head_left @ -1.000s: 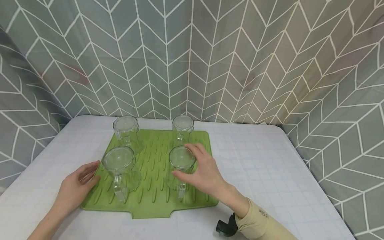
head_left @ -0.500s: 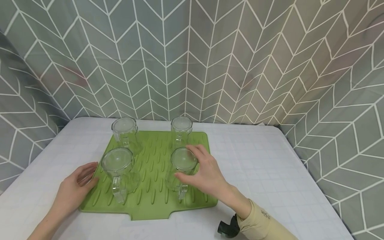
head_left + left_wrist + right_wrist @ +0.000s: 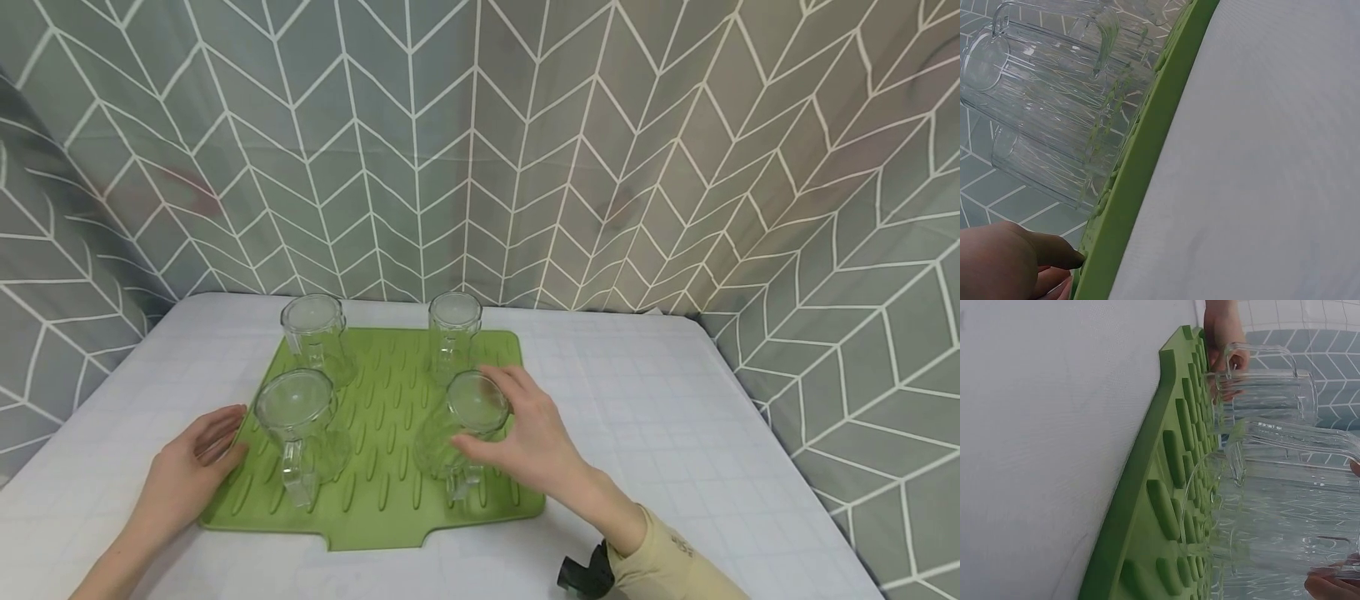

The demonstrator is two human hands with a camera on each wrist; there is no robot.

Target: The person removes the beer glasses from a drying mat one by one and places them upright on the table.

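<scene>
Clear glass mugs with handles stand upside down on a green drying mat. My right hand grips the front right mug near its upturned base, thumb on the near side and fingers on the far side. This mug leans to the right, its handle toward me. In the right wrist view, the mug's rim is at the mat's ridges. My left hand pinches the mat's left edge; its thumb presses on the top in the left wrist view.
The front left mug, back left mug and back right mug stand close by on the mat. A white cloth covers the table. Behind hangs a grey curtain with white chevrons. A black device sits at my right wrist.
My right hand has moved a little to the right, and the top of the front right mug has tipped right with it. My left hand stays at the mat's edge.
</scene>
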